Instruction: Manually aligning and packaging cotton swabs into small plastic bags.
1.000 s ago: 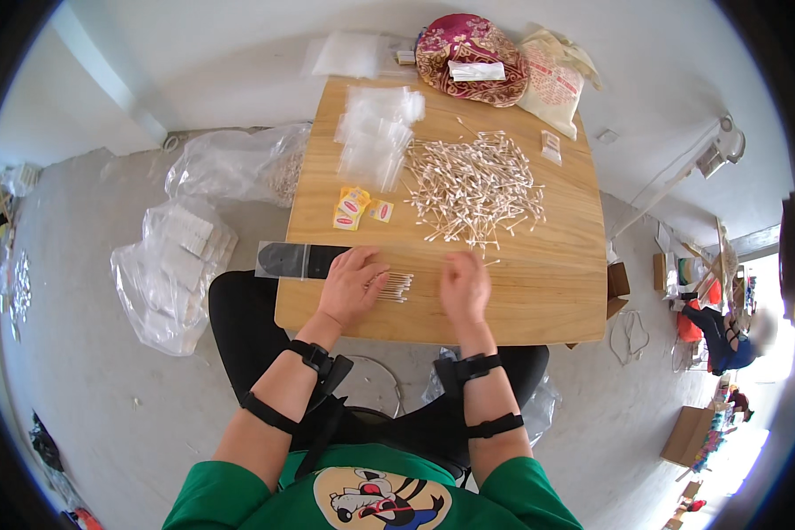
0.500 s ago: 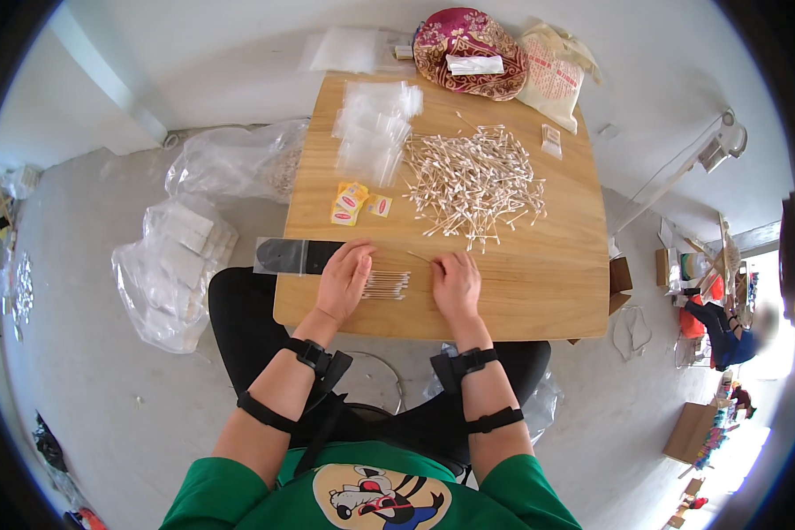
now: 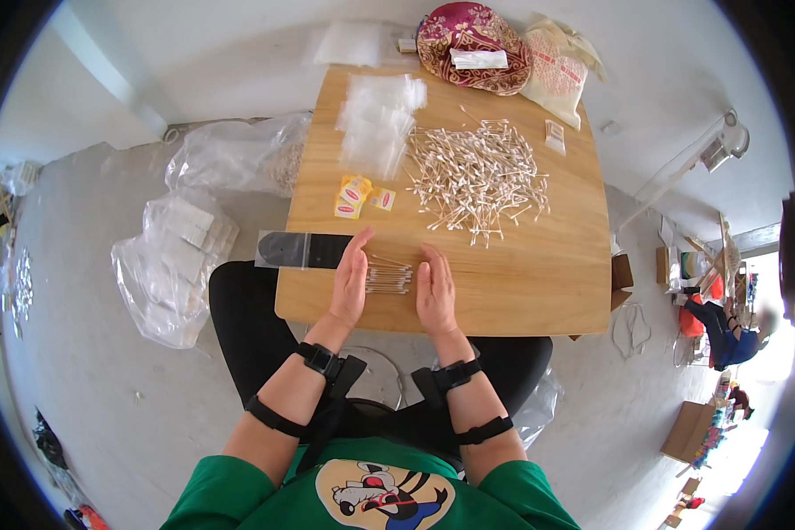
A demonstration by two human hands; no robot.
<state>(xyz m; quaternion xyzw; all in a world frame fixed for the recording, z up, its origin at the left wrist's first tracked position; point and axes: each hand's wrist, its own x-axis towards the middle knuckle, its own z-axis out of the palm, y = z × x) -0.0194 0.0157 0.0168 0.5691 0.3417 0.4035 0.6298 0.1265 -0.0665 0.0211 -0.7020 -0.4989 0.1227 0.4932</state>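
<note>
A small row of cotton swabs lies side by side on the wooden table, one at the far end slanting. My left hand stands on edge at the row's left ends, fingers stretched out and holding nothing. Facing it across the row, my right hand is also on edge and open, close to the right ends. Whether either palm touches the tips cannot be made out. Under and beside my left hand runs a black strip in a clear sleeve, sticking out past the table's left edge.
Beyond my hands lies a big loose heap of cotton swabs. Left of it are clear plastic bags and yellow packets. A patterned cap and a cloth bag sit at the back. Wrapped bundles lie on the floor.
My right hand has let go of the swab it was pinching, which now lies at the row's far end. Both hands have straightened their fingers and turned palm to palm.
</note>
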